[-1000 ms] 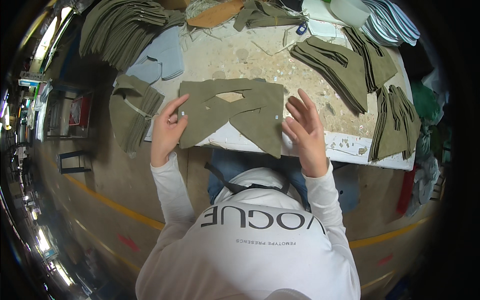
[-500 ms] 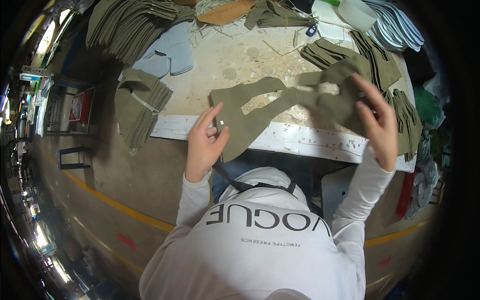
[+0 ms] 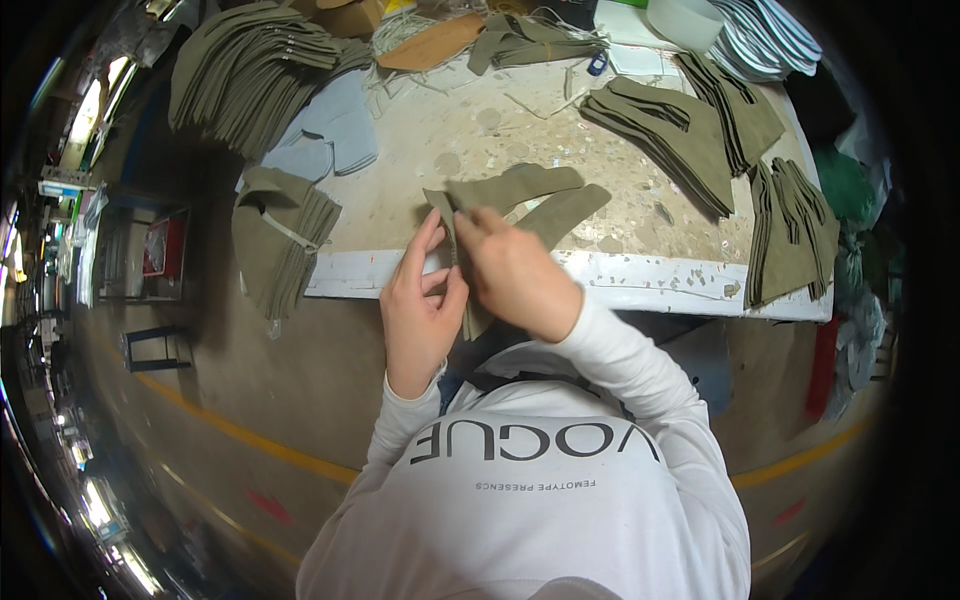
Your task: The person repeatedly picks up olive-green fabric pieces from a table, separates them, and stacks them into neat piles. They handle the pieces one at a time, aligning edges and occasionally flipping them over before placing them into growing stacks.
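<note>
Near the table's front edge, my left hand (image 3: 420,310) pinches the left edge of olive-green cut fabric pieces (image 3: 570,216) between thumb and fingers. Two long strips fork away to the right, with a gap between them. Right beside it, my right hand (image 3: 520,275) is closed at the same edge, its fingertips slightly blurred and pressed against the cloth. The edges of the pieces stand up between my two hands. My right hand covers the middle of the fabric, so how many layers lie there cannot be made out.
Olive stacks lie on the table's right side (image 3: 660,130) and right corner (image 3: 790,235). A tied olive bundle (image 3: 285,235) hangs over the left edge, near grey-blue pieces (image 3: 340,130). Farther back are a big olive pile (image 3: 250,75), an orange-brown piece (image 3: 430,42) and a white bowl (image 3: 685,22).
My right hand has come left from the right-hand stacks, bringing an olive piece to the one in my left hand. My left hand stays at that piece's edge. The view has shifted slightly.
</note>
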The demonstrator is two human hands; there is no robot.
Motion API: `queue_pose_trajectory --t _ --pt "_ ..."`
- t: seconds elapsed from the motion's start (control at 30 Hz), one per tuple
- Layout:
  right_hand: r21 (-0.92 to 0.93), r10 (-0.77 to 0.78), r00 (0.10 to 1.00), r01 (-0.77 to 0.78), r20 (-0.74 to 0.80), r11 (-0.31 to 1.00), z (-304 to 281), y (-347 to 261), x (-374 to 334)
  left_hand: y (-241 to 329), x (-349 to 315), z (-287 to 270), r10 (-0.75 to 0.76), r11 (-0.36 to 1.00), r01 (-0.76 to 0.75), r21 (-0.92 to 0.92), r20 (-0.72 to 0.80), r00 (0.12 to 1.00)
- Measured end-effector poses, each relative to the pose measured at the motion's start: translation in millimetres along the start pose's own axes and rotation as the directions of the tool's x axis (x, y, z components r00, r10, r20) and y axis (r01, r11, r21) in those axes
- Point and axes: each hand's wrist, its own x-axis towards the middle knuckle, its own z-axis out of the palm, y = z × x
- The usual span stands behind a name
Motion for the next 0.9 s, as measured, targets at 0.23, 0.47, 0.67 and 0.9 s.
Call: queue_pose_trajectory --t 0.23,0.47,0.67,0.9 --pt "0.086 -0.023 0.991 0.034 -0.130 0.996 12 -1 -4 -3 1 3 0.018 0.995 -0.016 -0.103 0.017 1.000" --pt "0.085 -0.047 0.985 0.062 -0.165 0.995 -7 13 -4 -10 5 8 -0.090 0.936 0.115 -0.333 0.090 0.992" --pt "-0.203 -0.139 0.990 0.138 0.007 0.969 -89 24 17 -28 29 6 -0.157 0.952 0.180 -0.248 0.111 0.981" --pt "-0.207 -0.191 0.809 0.087 -0.557 0.974 -214 45 -35 -43 41 27 -0.151 0.950 0.203 -0.238 0.218 0.964"
